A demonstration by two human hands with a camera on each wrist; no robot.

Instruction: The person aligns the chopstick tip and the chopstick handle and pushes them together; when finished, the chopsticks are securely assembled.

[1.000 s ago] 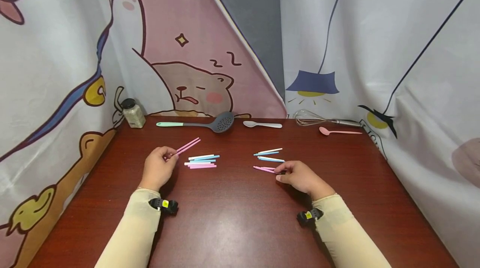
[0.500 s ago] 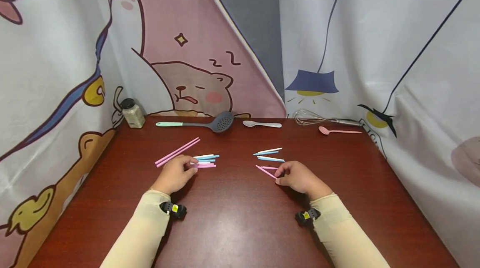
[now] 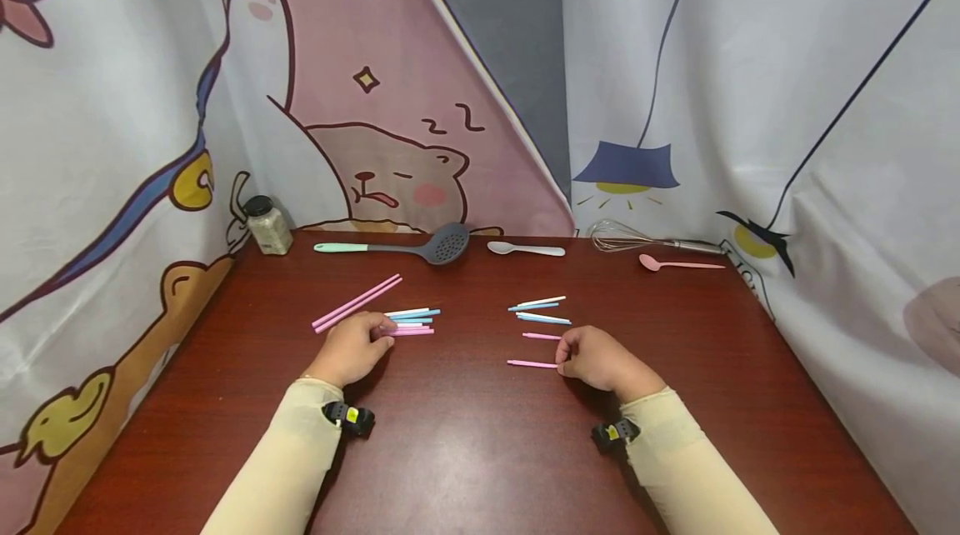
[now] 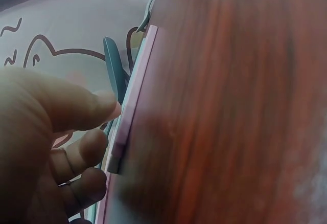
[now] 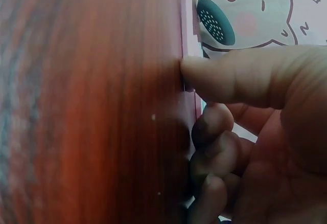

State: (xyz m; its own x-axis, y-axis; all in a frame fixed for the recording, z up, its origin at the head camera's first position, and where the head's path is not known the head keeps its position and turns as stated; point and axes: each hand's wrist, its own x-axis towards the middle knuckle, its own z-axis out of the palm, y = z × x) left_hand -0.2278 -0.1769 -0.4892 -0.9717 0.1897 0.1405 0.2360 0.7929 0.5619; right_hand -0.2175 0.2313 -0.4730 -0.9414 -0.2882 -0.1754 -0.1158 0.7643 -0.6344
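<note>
My left hand (image 3: 351,349) hovers at the left end of a group of white, blue and pink sticks (image 3: 414,332), fingers loosely bent. In the left wrist view its thumb is right beside the nearest pink stick (image 4: 134,101), fingertips apart. Two longer-looking pink sticks (image 3: 356,303) lie slanted just beyond this hand. My right hand (image 3: 600,362) pinches the right end of a pink stick (image 3: 532,364) between thumb and forefinger. Another pink stick (image 3: 540,336) lies beyond it, its end close to the fingers. White and blue sticks (image 3: 542,318) lie in two pairs farther back.
Along the table's back edge lie a slotted skimmer (image 3: 446,245) with a mint handle, a white spoon (image 3: 525,249), a whisk (image 3: 652,240) and a pink spoon (image 3: 678,263). A black-lidded jar (image 3: 268,227) stands at the back left. Printed cloth (image 3: 390,43) hangs around the table.
My left hand let go of the two pink sticks, leaving them slanted, and moved right to the stick group. My right hand drew one pink stick nearer, apart from the other, and straightened it.
</note>
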